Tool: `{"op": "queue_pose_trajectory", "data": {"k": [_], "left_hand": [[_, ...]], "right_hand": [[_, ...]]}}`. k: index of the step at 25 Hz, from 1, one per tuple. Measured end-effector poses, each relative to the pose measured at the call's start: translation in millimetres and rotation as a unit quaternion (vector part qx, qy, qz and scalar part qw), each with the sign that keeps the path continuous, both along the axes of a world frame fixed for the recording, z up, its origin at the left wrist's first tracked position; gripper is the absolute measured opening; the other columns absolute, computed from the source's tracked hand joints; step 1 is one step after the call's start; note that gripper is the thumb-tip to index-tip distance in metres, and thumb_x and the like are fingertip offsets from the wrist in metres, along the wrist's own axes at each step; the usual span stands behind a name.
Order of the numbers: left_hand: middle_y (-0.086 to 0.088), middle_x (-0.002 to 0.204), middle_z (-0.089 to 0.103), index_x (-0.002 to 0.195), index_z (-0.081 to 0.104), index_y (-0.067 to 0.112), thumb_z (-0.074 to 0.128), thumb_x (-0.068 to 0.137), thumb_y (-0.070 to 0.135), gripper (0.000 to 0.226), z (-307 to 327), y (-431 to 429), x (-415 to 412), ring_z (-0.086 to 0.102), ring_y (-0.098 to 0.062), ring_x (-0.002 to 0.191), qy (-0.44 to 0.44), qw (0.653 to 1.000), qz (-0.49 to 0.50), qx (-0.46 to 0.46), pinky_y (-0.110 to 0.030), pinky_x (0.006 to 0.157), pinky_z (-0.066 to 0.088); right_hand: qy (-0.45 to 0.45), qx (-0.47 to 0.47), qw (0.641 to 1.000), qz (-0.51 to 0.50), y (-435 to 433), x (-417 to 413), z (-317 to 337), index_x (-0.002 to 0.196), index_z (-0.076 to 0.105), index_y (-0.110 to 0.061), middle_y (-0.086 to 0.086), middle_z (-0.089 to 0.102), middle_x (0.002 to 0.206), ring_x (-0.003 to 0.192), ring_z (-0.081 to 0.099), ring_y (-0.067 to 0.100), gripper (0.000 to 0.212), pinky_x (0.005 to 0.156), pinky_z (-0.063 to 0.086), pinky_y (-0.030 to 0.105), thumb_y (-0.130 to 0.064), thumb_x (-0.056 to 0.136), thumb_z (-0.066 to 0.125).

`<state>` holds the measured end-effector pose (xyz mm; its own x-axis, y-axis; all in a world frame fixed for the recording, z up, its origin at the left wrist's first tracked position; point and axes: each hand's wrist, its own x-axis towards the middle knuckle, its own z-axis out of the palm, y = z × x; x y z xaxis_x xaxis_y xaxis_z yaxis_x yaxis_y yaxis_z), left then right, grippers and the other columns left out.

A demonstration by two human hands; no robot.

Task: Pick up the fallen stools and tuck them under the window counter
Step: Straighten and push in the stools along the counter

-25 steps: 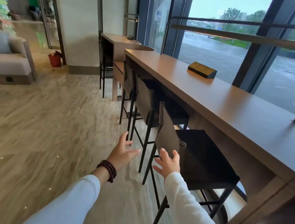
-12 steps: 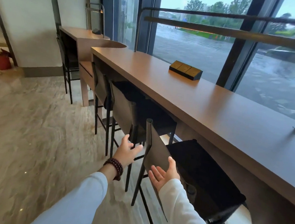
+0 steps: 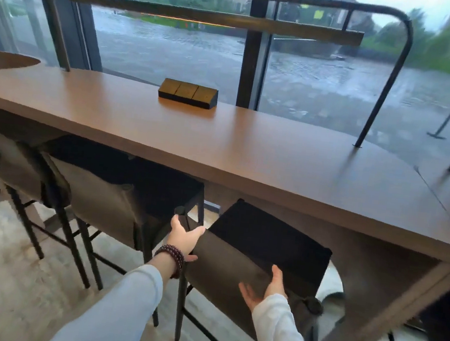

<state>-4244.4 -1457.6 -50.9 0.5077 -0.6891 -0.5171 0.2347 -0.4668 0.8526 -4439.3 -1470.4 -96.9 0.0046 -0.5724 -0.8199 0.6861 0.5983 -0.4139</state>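
Note:
The nearest stool (image 3: 266, 237) stands upright at the wooden window counter (image 3: 248, 159), its black seat partly under the counter edge and its brown backrest towards me. My left hand (image 3: 184, 239) grips the backrest's top left corner, fingers curled over the edge. My right hand (image 3: 263, 288) lies against the backrest near its right side, thumb up at the top edge and fingers spread. Two more stools (image 3: 101, 200) (image 3: 15, 164) stand upright to the left, their seats under the counter.
A small wooden socket box (image 3: 188, 93) sits on the counter near the window. A black metal lamp frame (image 3: 384, 85) rises from the countertop. The counter's slanted wooden leg (image 3: 388, 309) stands right of the stool. Pale stone floor (image 3: 5, 285) spreads to the left.
The view has swung right to face the counter squarely. Both hands went from hovering beside the backrest to touching it, the left one closing on its top corner.

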Motion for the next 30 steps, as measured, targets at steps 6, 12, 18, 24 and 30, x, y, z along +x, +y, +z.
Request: {"op": "queue_pose_trajectory", "data": {"k": [6, 12, 18, 24, 30], "left_hand": [[-0.013, 0.152, 0.023, 0.146, -0.016, 0.036, 0.067, 0.084, 0.032, 0.103, -12.1, -36.9, 11.2, 0.038, -0.041, 0.13, 0.021, 0.999, -0.003, 0.038, -0.057, 0.093, 0.047], [-0.022, 0.138, 0.041, 0.145, 0.016, 0.022, 0.068, 0.081, 0.015, 0.083, -22.8, -63.5, 20.6, 0.047, -0.043, 0.121, -0.025, 0.994, 0.106, 0.029, -0.05, 0.101, 0.043], [-0.022, 0.109, 0.055, 0.114, 0.041, 0.015, 0.052, 0.076, -0.013, 0.048, -34.8, -69.6, 27.5, 0.064, -0.044, 0.088, 0.033, 0.99, 0.133, -0.014, -0.059, 0.071, 0.055], [-0.019, 0.105, 0.057, 0.103, 0.039, 0.016, 0.059, 0.071, -0.015, 0.048, -42.5, -73.0, -13.9, 0.064, -0.044, 0.094, 0.041, 0.984, 0.166, -0.051, -0.055, 0.082, 0.053], [-0.021, 0.108, 0.059, 0.105, 0.039, 0.019, 0.062, 0.073, -0.01, 0.05, -44.2, -85.9, -30.3, 0.065, -0.041, 0.095, 0.035, 0.98, 0.19, -0.049, -0.053, 0.085, 0.053]], "right_hand": [[-0.01, -0.027, 0.995, -0.093, -6.5, 1.2, 0.9, 0.088, 0.049, -0.006, 0.018, 0.049, 0.094, 0.081, 0.053, 0.034, 0.007, 0.072, 0.056, 0.055, 0.001, 0.086, 0.05], [-0.018, -0.049, 0.99, -0.128, -9.0, 0.0, 0.2, 0.094, 0.044, -0.001, 0.022, 0.044, 0.084, 0.093, 0.047, 0.045, 0.015, 0.09, 0.046, 0.061, 0.012, 0.087, 0.041], [-0.019, -0.051, 0.991, -0.124, -15.5, -12.5, -2.0, 0.1, 0.044, -0.002, 0.022, 0.044, 0.088, 0.09, 0.048, 0.046, 0.024, 0.089, 0.046, 0.063, 0.015, 0.084, 0.038], [-0.035, -0.085, 0.993, -0.074, -54.9, -64.6, -7.3, 0.095, 0.053, -0.001, 0.018, 0.056, 0.098, 0.084, 0.054, 0.044, 0.028, 0.069, 0.05, 0.063, 0.018, 0.081, 0.037], [-0.042, -0.083, 0.994, -0.053, -86.9, -83.0, -24.5, 0.115, 0.05, -0.005, 0.018, 0.054, 0.112, 0.091, 0.053, 0.046, 0.043, 0.051, 0.053, 0.059, 0.016, 0.079, 0.041]]}}
